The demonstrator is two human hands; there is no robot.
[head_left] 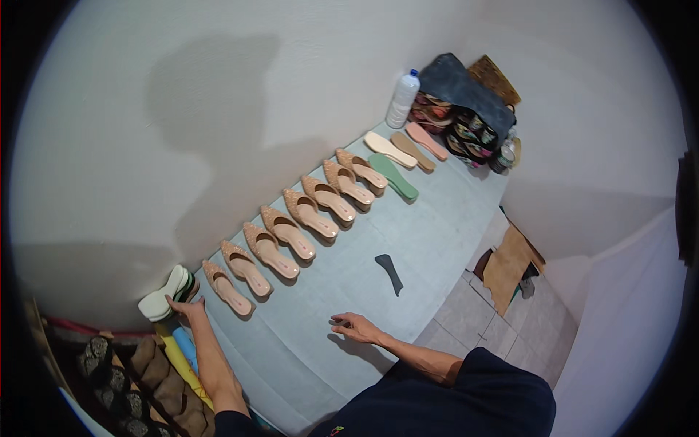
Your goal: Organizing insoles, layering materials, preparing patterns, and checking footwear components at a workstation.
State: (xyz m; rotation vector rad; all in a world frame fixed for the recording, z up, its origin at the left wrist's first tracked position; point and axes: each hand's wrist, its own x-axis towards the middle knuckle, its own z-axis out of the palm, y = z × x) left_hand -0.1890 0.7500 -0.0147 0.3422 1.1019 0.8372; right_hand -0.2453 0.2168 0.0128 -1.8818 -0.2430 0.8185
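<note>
At the table's left end my left hand (pixel 189 309) grips a stack of shoe soles (pixel 162 298), white on top with darker and brown layers beneath. My right hand (pixel 354 328) hovers over the near part of the table with fingers apart and nothing in them. Beyond it lies a dark grey, narrow-waisted flat piece (pixel 390 274). A slanting row of several beige pointed mules (pixel 271 251) with textured uppers runs along the wall side, toes toward the wall. The mule nearest my left hand (pixel 229 290) stands just right of the stack.
The table (pixel 444 240) has a pale grey-blue cover. Loose green (pixel 393 177), cream, tan and pink soles lie at its far end, by a plastic bottle (pixel 403 100) and a bag of sandals (pixel 466 102). Footwear (pixel 149 379) fills the lower left; cardboard (pixel 510 266) lies on the floor.
</note>
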